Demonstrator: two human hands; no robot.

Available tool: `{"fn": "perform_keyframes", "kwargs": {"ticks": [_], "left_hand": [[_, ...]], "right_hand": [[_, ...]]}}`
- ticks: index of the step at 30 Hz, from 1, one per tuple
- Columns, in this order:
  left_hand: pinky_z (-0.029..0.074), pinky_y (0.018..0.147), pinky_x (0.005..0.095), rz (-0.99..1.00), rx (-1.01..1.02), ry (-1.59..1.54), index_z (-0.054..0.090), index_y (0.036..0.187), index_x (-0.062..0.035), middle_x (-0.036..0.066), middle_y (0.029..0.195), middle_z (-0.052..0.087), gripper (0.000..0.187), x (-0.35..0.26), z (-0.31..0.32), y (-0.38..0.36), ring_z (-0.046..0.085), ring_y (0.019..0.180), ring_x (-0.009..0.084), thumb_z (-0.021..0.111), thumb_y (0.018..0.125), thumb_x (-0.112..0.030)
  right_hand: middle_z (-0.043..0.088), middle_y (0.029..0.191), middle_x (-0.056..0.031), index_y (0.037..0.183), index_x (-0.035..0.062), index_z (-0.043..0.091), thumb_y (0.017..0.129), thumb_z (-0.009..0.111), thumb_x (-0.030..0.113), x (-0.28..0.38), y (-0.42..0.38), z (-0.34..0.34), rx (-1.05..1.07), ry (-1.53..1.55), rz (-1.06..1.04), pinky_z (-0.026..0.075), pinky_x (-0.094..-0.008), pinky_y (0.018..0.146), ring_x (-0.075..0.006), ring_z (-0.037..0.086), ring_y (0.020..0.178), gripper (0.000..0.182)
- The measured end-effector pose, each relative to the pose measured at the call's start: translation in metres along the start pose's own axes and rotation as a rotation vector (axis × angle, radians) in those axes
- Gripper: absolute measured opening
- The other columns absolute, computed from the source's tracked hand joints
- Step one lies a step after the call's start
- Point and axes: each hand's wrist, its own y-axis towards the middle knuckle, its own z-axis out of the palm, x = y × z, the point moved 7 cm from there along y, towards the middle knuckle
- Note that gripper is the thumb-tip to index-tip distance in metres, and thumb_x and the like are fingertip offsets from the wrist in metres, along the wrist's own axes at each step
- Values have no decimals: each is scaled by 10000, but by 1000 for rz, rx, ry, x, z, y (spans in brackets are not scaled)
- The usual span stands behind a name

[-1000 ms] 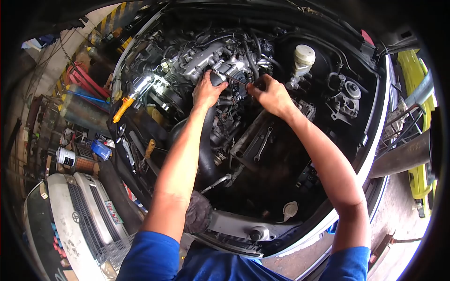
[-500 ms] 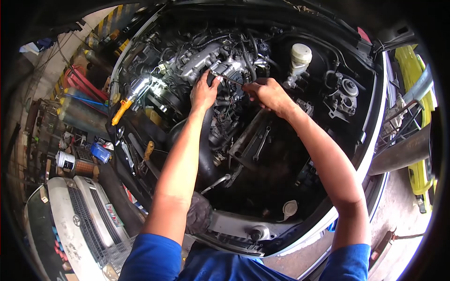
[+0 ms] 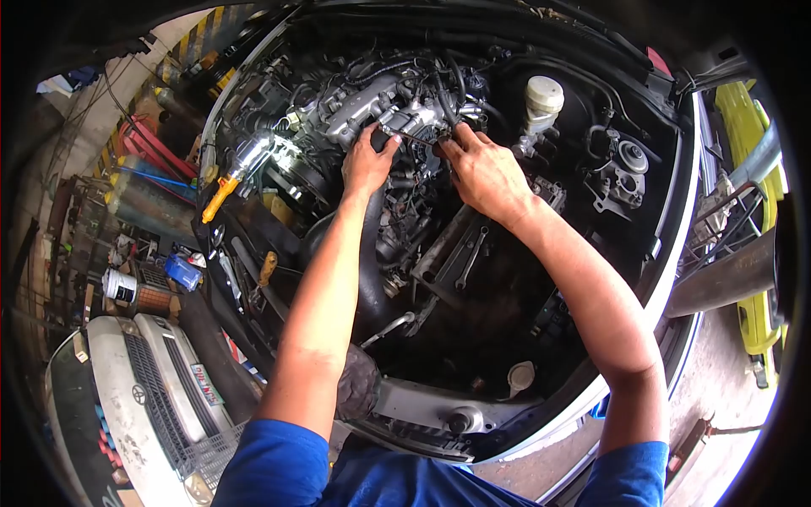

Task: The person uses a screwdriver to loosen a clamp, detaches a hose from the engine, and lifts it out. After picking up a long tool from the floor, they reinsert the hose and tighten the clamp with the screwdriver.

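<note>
Below the silver intake part of the engine (image 3: 359,110), my left hand (image 3: 368,165) has its thumb and fingers closed around the near end of a thin dark tool (image 3: 412,138). My right hand (image 3: 490,173) is to the right, its fingers bent and pinched at the tool's other end beside a black hose. The exact grip of both hands is partly hidden by the fingers. The thin tool spans the gap between the hands, over dark engine parts and wiring.
A lit work lamp with orange handle (image 3: 221,198) lies at the bay's left. A wrench (image 3: 471,258) rests in the middle. A white-capped reservoir (image 3: 543,97) stands upper right. Hand tools (image 3: 228,275) lie along the left edge, near a loose car front (image 3: 139,389).
My right hand has turned over, with its back now facing up, and its fingers have shifted slightly upward. My left hand has stayed nearly in place.
</note>
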Motion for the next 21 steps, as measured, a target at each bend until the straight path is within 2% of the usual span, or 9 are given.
{"fn": "perform_keyframes", "kwargs": {"ticks": [6, 15, 21], "left_hand": [[482, 1059, 470, -48, 66, 33, 496, 1467, -99, 233, 1361, 632, 835, -1, 0, -3, 607, 1263, 397, 779, 806, -524], [495, 1014, 496, -19, 14, 38, 524, 1436, -100, 240, 1264, 680, 704, 1, 0, -1, 642, 1188, 426, 601, 946, -599], [492, 1011, 498, 14, -21, 40, 535, 1425, -112, 231, 1270, 678, 648, 1, 1, -1, 635, 1197, 425, 590, 967, -567]], "right_hand": [[598, 1074, -121, 1109, 30, 676, 799, 676, 59, 3, 0, -2, 25, -23, -6, 601, -377, 768, -275, 673, 963, 312], [597, 1123, -138, 1129, 19, 680, 815, 662, 59, 7, 0, -3, 38, -66, -34, 607, -375, 776, -280, 671, 984, 317], [591, 1142, -140, 1123, 14, 686, 844, 639, 69, 10, -1, -5, 46, -75, -58, 610, -375, 778, -281, 666, 996, 288]]}}
